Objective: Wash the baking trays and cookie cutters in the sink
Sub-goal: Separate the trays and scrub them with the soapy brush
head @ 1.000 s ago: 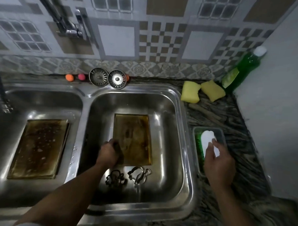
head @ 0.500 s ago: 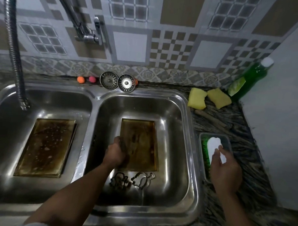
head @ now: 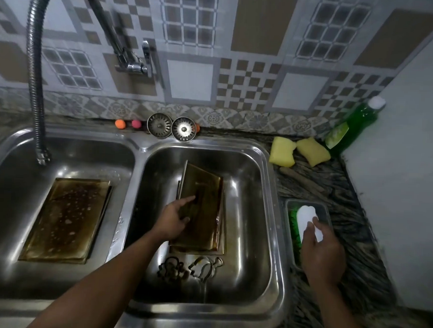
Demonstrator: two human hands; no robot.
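A double steel sink (head: 277,215) fills the view. In the right basin my left hand (head: 175,219) grips the left edge of a stained baking tray (head: 204,207) and tilts it up, with another tray flat beneath it. Two metal cookie cutters (head: 189,267) lie at the basin's front. A second dirty tray (head: 66,220) rests flat in the left basin. On the counter to the right, my right hand (head: 320,246) is closed over a white-handled green brush (head: 305,216) in a small plastic tub (head: 326,209).
A flexible tap hose (head: 35,84) hangs over the left basin. Two strainers (head: 171,129) and small coloured balls (head: 127,124) sit behind the sink. Two yellow sponges (head: 299,150), a wooden stick (head: 301,179) and a green soap bottle (head: 354,124) stand at the back right by a white wall.
My left hand has lifted the tray's left edge off the basin floor, showing another tray under it. My right hand stays on the brush. The view has tilted upward.
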